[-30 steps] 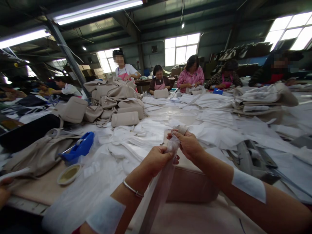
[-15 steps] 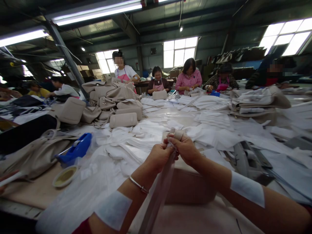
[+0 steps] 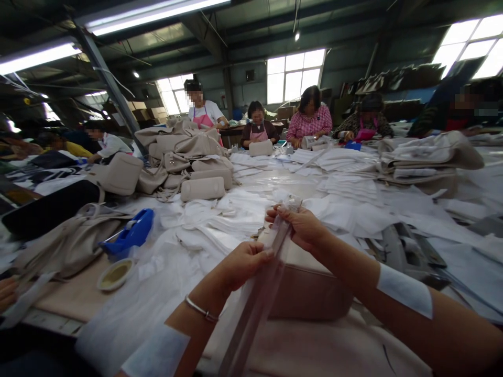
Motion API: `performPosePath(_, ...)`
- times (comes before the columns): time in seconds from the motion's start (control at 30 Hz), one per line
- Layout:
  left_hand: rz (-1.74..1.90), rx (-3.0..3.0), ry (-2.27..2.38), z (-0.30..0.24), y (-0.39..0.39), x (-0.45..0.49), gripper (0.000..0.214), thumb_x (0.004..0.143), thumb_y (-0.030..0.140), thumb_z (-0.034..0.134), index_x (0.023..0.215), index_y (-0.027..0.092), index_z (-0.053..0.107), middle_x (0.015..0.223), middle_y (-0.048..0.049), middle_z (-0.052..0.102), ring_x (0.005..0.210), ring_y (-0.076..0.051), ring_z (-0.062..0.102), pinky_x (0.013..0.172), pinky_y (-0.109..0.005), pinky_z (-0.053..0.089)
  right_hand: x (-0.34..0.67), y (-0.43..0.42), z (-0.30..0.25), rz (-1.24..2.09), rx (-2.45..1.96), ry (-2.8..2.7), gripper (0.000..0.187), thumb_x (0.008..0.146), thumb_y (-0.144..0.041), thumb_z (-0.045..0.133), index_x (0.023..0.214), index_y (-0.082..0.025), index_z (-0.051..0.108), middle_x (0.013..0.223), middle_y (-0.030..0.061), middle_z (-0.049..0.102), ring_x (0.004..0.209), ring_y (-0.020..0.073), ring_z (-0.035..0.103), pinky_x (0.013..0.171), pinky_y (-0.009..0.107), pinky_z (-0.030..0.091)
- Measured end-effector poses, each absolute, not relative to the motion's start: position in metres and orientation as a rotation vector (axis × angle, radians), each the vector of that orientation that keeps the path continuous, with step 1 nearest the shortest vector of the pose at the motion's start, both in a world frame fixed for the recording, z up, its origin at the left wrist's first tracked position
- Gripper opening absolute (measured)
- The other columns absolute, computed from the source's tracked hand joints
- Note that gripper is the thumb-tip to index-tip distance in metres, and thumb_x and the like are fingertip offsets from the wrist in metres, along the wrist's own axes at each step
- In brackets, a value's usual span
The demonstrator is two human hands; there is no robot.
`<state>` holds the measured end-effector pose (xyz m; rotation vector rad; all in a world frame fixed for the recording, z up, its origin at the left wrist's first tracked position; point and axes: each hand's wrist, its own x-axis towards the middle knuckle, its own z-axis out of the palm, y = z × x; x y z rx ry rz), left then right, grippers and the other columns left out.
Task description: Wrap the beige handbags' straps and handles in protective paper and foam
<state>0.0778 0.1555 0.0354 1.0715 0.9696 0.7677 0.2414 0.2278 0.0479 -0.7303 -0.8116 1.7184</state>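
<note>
Strap in clear film (image 3: pixel 248 314), pinched at two places, slanting down in front of the beige bag (image 3: pixel 314 293).
Gripped farther apart than half a second ago: lower down by the left hand (image 3: pixel 240 264), near the crumpled top by the right hand (image 3: pixel 302 225), leaving a short length bare between grips, apparently straighter and easier to handle. Reaching higher and farther with the right forearm (image 3: pixel 353 262), fingers curled over; bending slightly at the left wrist, thumb pressed against film.
</note>
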Motion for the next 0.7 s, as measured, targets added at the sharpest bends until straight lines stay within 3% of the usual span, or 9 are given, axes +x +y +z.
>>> performPosePath(0.1,0.847,1.075,1.082,0.030,0.154,0.083,0.037,0.073,0.047,0.076,0.074,0.010,0.073,0.065,-0.0050,0.069,0.053,-0.013,0.057,0.053,-0.024,0.041,0.235,0.220,0.045,1.715,-0.709,-0.855,0.029,0.065,-0.028,0.085,0.084,-0.017,0.066,0.077,0.0052,0.076,0.072,0.0206,0.072,0.064,0.031,0.059)
performPosePath(0.23,1.001,1.058,1.120,0.031,0.168,0.103,0.032,0.071,0.043,0.077,0.065,0.012,0.068,0.058,-0.0003,0.064,0.050,-0.009,0.051,0.052,-0.022,0.038,0.225,0.206,0.037,1.654,-0.721,-0.925,0.031,0.066,-0.032,0.085,0.084,-0.016,0.066,0.075,0.0043,0.075,0.069,0.0166,0.069,0.067,0.028,0.057)
performPosePath(0.43,0.937,1.091,1.019,0.036,0.171,0.096,0.047,0.068,0.054,0.079,0.081,0.009,0.074,0.072,-0.0069,0.071,0.062,-0.015,0.063,0.060,-0.025,0.046,0.237,0.217,0.051,1.585,-0.714,-0.926,0.028,0.066,-0.029,0.084,0.084,-0.017,0.067,0.076,0.0046,0.075,0.069,0.0184,0.069,0.067,0.032,0.057)
performPosePath(0.53,0.803,1.113,0.977,0.033,0.164,0.083,0.053,0.064,0.059,0.080,0.076,0.007,0.074,0.069,-0.0099,0.072,0.058,-0.017,0.063,0.056,-0.027,0.046,0.241,0.223,0.055,1.526,-0.720,-0.918,0.021,0.068,-0.024,0.081,0.083,-0.018,0.067,0.076,0.0040,0.075,0.073,0.0191,0.070,0.070,0.033,0.059)
performPosePath(0.7,0.914,1.078,1.032,0.029,0.170,0.093,0.040,0.070,0.047,0.081,0.071,0.008,0.071,0.067,-0.0086,0.071,0.057,-0.015,0.063,0.060,-0.027,0.049,0.227,0.213,0.042,1.587,-0.734,-0.983,0.018,0.071,-0.023,0.080,0.083,-0.018,0.067,0.076,0.0034,0.074,0.072,0.0183,0.069,0.068,0.031,0.059)
